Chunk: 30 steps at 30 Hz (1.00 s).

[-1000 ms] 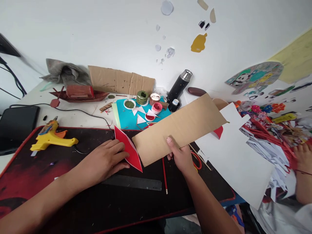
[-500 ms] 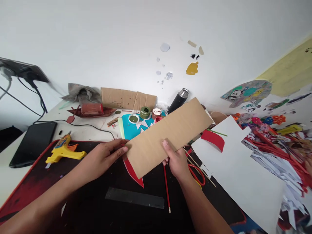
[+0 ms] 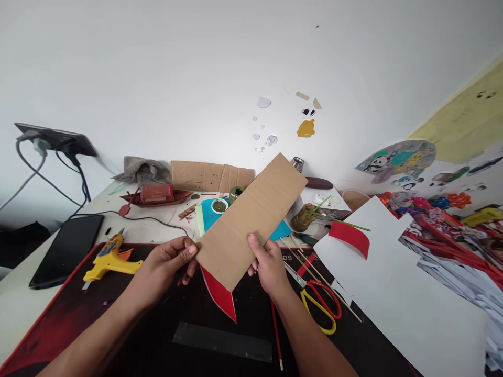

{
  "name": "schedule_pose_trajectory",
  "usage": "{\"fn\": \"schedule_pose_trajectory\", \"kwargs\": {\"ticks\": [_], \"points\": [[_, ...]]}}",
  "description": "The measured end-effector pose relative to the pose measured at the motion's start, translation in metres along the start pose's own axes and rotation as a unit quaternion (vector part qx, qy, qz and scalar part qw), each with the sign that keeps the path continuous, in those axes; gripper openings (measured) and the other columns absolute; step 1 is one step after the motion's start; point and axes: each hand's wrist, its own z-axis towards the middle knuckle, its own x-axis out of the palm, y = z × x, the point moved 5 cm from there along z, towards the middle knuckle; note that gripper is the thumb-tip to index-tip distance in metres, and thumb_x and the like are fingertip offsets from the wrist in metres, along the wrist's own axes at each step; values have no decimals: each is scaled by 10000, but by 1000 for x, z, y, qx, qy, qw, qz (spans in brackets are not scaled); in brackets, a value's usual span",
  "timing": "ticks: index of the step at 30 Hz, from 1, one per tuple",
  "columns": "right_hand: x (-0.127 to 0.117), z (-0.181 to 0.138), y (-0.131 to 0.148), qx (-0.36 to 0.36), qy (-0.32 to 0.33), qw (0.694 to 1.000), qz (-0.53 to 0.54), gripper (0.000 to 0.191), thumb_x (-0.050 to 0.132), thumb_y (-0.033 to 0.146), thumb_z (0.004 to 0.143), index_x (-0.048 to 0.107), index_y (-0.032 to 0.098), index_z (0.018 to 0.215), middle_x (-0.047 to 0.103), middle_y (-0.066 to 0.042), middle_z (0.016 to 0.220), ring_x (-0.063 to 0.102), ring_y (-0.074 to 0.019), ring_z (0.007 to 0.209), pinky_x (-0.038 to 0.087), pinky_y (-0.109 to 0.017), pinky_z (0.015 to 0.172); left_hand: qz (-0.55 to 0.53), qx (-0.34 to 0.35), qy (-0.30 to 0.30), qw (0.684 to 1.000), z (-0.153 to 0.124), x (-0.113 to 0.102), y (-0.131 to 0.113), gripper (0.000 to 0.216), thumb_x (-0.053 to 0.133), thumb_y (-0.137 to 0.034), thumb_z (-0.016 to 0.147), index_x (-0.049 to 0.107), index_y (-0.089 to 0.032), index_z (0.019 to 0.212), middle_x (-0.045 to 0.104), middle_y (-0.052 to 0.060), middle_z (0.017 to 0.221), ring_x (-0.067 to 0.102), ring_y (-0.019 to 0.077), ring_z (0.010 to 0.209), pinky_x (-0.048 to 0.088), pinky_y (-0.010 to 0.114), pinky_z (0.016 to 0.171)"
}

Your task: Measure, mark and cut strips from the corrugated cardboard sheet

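A flat brown cardboard strip (image 3: 251, 220) is held tilted above the dark mat, its far end pointing up and to the right. My right hand (image 3: 269, 264) grips its lower right edge, thumb on top and fingers underneath. At the near left corner my left hand (image 3: 168, 264) is closed, thumb and fingertips pinching the cardboard. A curved red paper piece with a pale edge (image 3: 223, 298) shows below the strip, partly hidden by it. A clear ruler (image 3: 222, 342) and a red pencil (image 3: 276, 335) lie nearer to me. Scissors with red and yellow handles (image 3: 318, 303) are right of my right hand.
A yellow glue gun (image 3: 112, 262) and a black tablet-like slab (image 3: 66, 251) lie left. Behind are a small brown model boat (image 3: 157, 195), paint pots (image 3: 220, 206) and a cardboard piece (image 3: 208, 175) against the wall. White sheets (image 3: 408, 283) and a red strip (image 3: 349, 238) lie right.
The cardboard has turned steeper and shifted left, with both hands still on it. The view has tilted up, and the scissors and a brownish jar have come into fuller sight.
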Motion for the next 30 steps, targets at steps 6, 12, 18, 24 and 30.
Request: {"fn": "schedule_pose_trajectory", "kwargs": {"ticks": [6,12,18,24,30], "points": [[-4,0,2,-1,2,1000,-8,698,786,870,806,498,246,685,378,120,435,375,-74,339,374,-195,339,78,32,-2,996,-4,-5,-3,618,702,-796,913,573,-229,703,579,-36,553,508,127,518,439,261,537],[-3,-6,5,2,32,999,-21,709,781,880,802,482,249,681,366,126,450,378,-70,350,388,-195,358,90,46,-3,995,-8,-7,-7,623,637,-803,950,679,-219,737,665,11,647,597,157,607,486,268,582],[-1,-10,7,3,47,998,-31,710,787,872,803,482,246,667,376,120,464,410,-73,360,374,-194,357,160,39,-13,986,-10,-3,-11,548,701,-778,909,727,-233,847,632,-16,651,564,154,570,478,275,564],[-1,-13,6,-9,49,998,-30,701,792,864,811,534,228,667,438,96,462,433,-71,356,367,-191,359,243,75,-71,964,-11,-6,-11,534,613,-753,957,738,-239,890,635,-15,668,566,160,572,442,273,565],[1,-14,6,-12,53,998,-10,736,793,910,756,571,215,665,542,48,524,485,-87,381,406,-208,345,241,75,-92,963,-13,-10,-10,519,646,-736,937,789,-237,947,694,0,709,597,169,579,475,284,585]]}}
